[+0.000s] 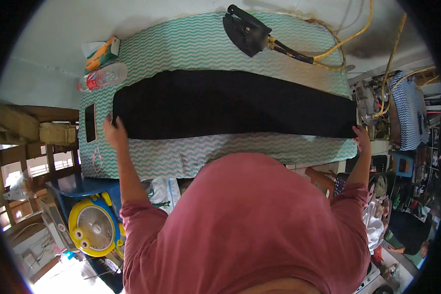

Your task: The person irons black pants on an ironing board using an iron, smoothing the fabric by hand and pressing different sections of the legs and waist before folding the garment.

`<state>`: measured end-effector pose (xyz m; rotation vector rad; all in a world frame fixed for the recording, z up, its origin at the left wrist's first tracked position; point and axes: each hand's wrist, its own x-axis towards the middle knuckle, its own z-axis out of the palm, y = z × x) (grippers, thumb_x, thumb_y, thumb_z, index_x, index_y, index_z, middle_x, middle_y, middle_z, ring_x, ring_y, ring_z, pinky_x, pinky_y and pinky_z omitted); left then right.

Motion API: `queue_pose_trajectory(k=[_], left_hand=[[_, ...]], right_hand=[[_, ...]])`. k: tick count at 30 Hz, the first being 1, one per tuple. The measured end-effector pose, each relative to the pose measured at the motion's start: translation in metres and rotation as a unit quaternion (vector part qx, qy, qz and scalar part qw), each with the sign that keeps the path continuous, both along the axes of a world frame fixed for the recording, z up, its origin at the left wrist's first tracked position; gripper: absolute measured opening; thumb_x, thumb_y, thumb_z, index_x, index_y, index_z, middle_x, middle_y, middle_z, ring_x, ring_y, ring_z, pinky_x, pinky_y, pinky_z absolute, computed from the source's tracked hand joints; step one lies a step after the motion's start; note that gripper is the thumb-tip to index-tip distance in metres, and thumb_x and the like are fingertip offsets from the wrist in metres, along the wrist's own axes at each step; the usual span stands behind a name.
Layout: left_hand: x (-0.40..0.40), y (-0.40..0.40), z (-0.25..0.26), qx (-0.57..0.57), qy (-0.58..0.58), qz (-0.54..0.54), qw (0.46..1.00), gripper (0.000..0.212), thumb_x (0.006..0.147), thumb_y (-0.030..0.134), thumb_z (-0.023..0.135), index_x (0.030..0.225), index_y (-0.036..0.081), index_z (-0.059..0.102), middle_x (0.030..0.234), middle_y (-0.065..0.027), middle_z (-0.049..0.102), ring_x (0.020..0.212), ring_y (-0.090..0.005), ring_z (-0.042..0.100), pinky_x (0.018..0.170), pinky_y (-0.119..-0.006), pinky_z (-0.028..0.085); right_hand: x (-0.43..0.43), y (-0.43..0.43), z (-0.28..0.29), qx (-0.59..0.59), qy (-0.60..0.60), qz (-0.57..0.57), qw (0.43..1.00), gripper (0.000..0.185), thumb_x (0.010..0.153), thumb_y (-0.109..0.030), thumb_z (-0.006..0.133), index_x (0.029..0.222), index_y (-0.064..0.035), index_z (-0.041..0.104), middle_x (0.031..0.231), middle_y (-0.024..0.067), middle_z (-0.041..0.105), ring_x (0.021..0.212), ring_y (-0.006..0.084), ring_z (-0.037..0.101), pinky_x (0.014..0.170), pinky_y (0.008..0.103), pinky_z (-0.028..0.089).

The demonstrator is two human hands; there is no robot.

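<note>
A long piece of black folded fabric, perhaps a trouser leg, lies flat across a padded table covered in green-and-white zigzag cloth. At its left end is my left hand, slightly blurred, with fingertips at the edge; whether they grip the fabric is unclear. My right hand has its fingers on the lower right corner and seems to pinch it. Beyond the fabric, a black steam iron rests near the back edge, its handle pointing up and left.
Yellow hoses run from the iron to the right. At the left stand a tissue pack, a plastic bottle lying down, and a smartphone. A yellow-and-blue fan is below left; another person shows at far right.
</note>
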<state>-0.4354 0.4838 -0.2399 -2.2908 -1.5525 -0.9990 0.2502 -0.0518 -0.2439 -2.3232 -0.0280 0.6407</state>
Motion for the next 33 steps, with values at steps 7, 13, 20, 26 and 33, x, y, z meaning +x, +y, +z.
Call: queue_pose_trajectory(k=[7,13,20,26,33], left_hand=[[0.247,-0.021,0.023,0.004,0.080,-0.423,0.903,0.019,0.084,0.020,0.050,0.091,0.005,0.058,0.091,-0.0143,0.060,0.090,-0.0305,0.056,0.085,-0.044,0.039],[0.260,-0.003,0.046,-0.411,0.271,-0.430,0.757,0.033,0.088,0.031,0.045,0.096,0.002,0.059,0.092,-0.0195,0.059,0.084,-0.0343,0.057,0.076,-0.042,0.044],[0.235,-0.002,0.056,-0.362,0.545,-0.357,0.667,0.037,0.085,0.036,0.050,0.097,0.003,0.063,0.089,-0.0169,0.062,0.084,-0.0345,0.058,0.077,-0.042,0.045],[0.237,0.014,0.100,-0.221,0.507,-0.311,0.772,0.047,0.083,0.046,0.049,0.084,0.002,0.066,0.084,-0.0147,0.063,0.079,-0.0298,0.060,0.071,-0.041,0.045],[0.223,0.076,0.127,-0.542,0.170,-0.436,0.698,0.031,0.078,0.031,0.064,0.087,0.002,0.059,0.076,-0.0035,0.054,0.079,-0.0151,0.052,0.074,-0.030,0.039]], right_hand=[[0.060,0.027,0.005,0.136,0.073,0.041,0.987,0.063,0.077,-0.033,0.066,0.124,0.0021,0.044,0.119,0.0131,0.052,0.107,0.0204,0.049,0.091,0.0322,0.036],[0.053,0.041,0.024,0.202,0.135,0.041,0.969,0.043,0.081,-0.020,0.064,0.115,0.0012,0.050,0.109,0.0091,0.056,0.101,0.0173,0.052,0.088,0.0279,0.039],[0.040,0.025,0.027,0.275,0.027,0.036,0.960,0.023,0.084,-0.014,0.059,0.105,-0.0063,0.054,0.099,0.0025,0.059,0.093,0.0134,0.056,0.080,0.0267,0.043],[0.029,0.022,0.052,0.237,0.036,0.068,0.968,0.024,0.085,-0.017,0.058,0.106,-0.0056,0.054,0.096,-0.0002,0.058,0.088,0.0101,0.055,0.072,0.0231,0.043],[0.019,0.033,0.044,0.199,0.004,0.025,0.980,0.033,0.083,-0.020,0.060,0.109,-0.0019,0.052,0.098,0.0015,0.058,0.087,0.0112,0.055,0.070,0.0223,0.043]])
